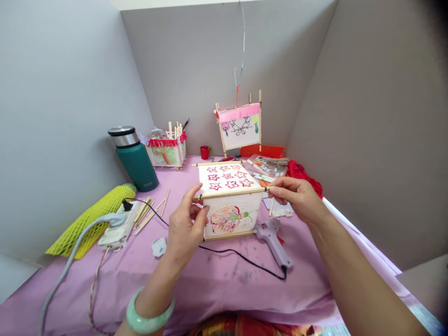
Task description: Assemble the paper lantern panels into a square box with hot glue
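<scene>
A box-shaped paper lantern [231,212] on a frame of thin wooden sticks is between my hands, over the table. Red star outlines cover its upper panel, and a colourful dotted drawing is on the panel facing me. My left hand [187,224], with a pale green bangle on the wrist, grips the left end of the near upper stick between thumb and fingers. At the right end of that same stick, the thumb and fingers of my right hand [296,196] pinch the tip beside a dark tie. A lilac glue gun [275,242] lies right of the lantern, its nozzle close to the lower corner.
A teal bottle [136,161], a power strip [119,228], loose sticks [149,214] and yellow mesh [84,224] occupy the left. Behind are a stick-filled box [166,154] and a hanging lantern [241,130]. The glue gun's black cord [238,254] crosses in front. Grey panels enclose the table.
</scene>
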`<state>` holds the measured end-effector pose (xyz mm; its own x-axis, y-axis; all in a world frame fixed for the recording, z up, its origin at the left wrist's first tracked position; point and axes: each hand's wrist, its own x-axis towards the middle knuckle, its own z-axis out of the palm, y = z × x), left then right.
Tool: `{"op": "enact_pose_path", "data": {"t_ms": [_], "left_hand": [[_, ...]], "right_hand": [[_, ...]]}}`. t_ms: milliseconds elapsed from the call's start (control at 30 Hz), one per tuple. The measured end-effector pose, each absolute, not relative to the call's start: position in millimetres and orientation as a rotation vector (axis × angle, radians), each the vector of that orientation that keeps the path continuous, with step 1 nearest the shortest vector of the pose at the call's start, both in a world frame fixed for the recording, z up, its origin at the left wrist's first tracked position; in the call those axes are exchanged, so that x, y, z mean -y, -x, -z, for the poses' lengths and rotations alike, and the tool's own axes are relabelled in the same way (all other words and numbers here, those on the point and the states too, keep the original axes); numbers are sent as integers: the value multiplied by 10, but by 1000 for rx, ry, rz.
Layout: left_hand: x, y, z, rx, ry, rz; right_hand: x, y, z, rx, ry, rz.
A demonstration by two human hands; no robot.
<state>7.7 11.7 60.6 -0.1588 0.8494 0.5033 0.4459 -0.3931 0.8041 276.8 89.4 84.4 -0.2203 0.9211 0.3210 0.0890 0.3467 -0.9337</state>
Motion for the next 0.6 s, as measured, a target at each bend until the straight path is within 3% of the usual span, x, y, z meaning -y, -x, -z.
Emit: {"op": "enact_pose_path", "data": {"t_ms": [600], "left_hand": [[-119,-72,-577,-1420,-1736,-1609]], "right_hand": [[-869,-2742,-882,1565,943,-1039]]}}
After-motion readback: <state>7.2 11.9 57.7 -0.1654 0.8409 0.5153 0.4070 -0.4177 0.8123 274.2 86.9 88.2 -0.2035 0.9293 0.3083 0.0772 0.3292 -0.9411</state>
